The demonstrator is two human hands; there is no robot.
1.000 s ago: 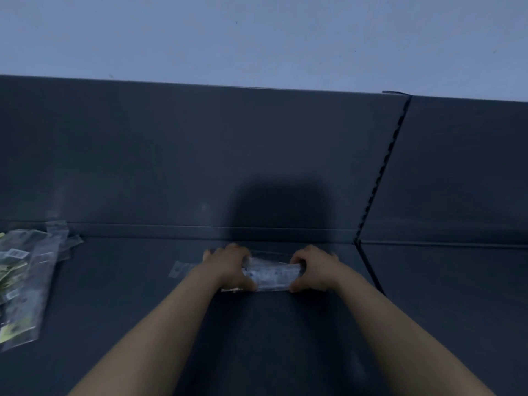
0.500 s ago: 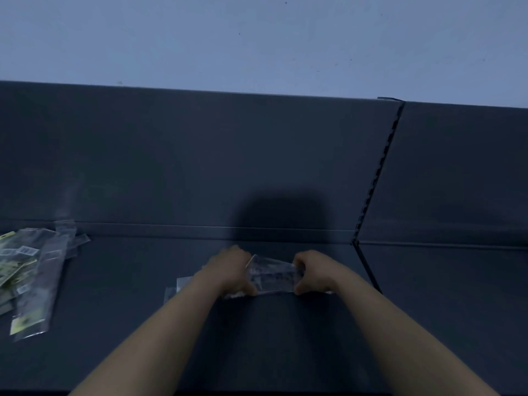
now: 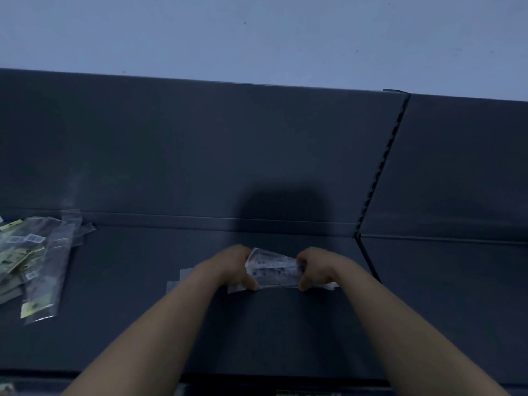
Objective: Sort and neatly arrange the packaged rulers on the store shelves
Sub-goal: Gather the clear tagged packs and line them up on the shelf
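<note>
Both the left hand point(image 3: 231, 267) and the right hand point(image 3: 317, 267) are curled round the ends of a small bundle of rulers in clear printed plastic sleeves point(image 3: 273, 271), which is gripped between them with the thumbs at its near edge. The bundle is held tilted, low over the dark grey metal shelf point(image 3: 128, 324); whether it touches the shelf cannot be told. At the left end of the shelf, well apart from the hands, a loose pile of clear-sleeved rulers with yellow-green cards and barcode labels point(image 3: 31, 261) is spread untidily. Behind, a dark grey back panel point(image 3: 171, 144) is crossed by a shadow, and a black slotted upright point(image 3: 381, 172) is seen to the right, below a pale blue-grey wall point(image 3: 257, 32).
</note>
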